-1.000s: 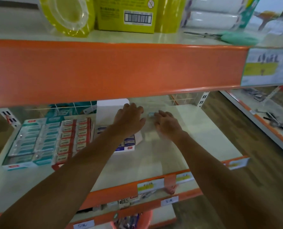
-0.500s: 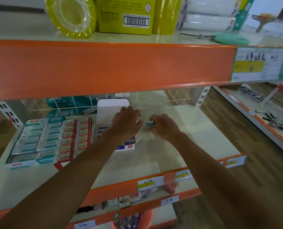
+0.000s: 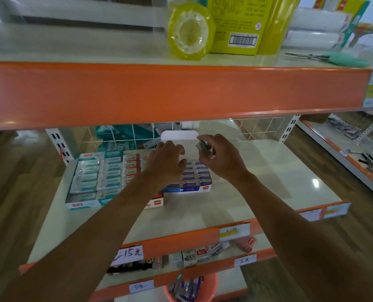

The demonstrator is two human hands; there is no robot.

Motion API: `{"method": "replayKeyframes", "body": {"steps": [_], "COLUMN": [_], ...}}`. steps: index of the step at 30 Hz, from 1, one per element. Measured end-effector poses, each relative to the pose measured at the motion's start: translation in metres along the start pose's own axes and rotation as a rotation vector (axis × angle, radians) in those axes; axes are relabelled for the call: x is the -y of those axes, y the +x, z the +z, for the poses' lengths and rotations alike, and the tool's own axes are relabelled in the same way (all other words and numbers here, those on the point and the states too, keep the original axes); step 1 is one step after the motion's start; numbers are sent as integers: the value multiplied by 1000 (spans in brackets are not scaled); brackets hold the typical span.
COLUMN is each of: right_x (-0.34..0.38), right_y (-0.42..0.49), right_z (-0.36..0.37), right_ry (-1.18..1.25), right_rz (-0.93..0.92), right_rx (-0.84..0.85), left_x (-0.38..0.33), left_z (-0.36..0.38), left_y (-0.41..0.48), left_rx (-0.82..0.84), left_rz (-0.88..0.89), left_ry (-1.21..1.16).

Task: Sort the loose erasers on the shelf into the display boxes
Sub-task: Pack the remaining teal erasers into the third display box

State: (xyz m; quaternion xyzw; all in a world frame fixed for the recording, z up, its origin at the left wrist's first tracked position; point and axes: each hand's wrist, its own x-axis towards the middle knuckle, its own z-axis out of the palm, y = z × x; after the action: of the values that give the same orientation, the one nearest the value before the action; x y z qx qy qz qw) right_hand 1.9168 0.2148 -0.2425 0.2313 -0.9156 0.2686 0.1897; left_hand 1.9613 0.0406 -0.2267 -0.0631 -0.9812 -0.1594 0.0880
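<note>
Three display boxes of erasers stand side by side on the middle shelf (image 3: pixel 268 175): a teal box (image 3: pixel 89 179) at the left, a red box (image 3: pixel 133 166) beside it, and a blue box (image 3: pixel 197 182) with a raised white flap (image 3: pixel 179 136). My right hand (image 3: pixel 220 158) pinches a small teal-sleeved eraser (image 3: pixel 203 147) in the air above the blue box. My left hand (image 3: pixel 167 162) hovers with fingers spread over the gap between the red and blue boxes, hiding part of both.
An orange shelf edge (image 3: pixel 159 92) hangs low above the working space. On the upper shelf stand yellow tape rolls (image 3: pixel 191 31), a yellow box (image 3: pixel 235 22) and scissors (image 3: pixel 325 57). Below are small packs and price tags (image 3: pixel 130 255); an orange bucket (image 3: pixel 189 288) sits underneath.
My right hand has lifted the eraser off the shelf surface and carried it left, up over the blue box. The camera view has swung right and down.
</note>
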Motion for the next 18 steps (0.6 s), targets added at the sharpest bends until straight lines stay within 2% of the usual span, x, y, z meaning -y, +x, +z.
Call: {"method": "replayKeyframes", "body": {"steps": [11,18], "right_x": [77,109], "right_y": [5,7], "right_z": [35,65], "right_ry": [373,405], "right_rz": [18,-12], "right_rx": [89,180], "left_x": [65,108], "left_z": [-30,-42], "left_y": [-35,-52], "left_rx": [-28,12], "left_rz": [-78,-112], "left_ry": [-37,-41]}}
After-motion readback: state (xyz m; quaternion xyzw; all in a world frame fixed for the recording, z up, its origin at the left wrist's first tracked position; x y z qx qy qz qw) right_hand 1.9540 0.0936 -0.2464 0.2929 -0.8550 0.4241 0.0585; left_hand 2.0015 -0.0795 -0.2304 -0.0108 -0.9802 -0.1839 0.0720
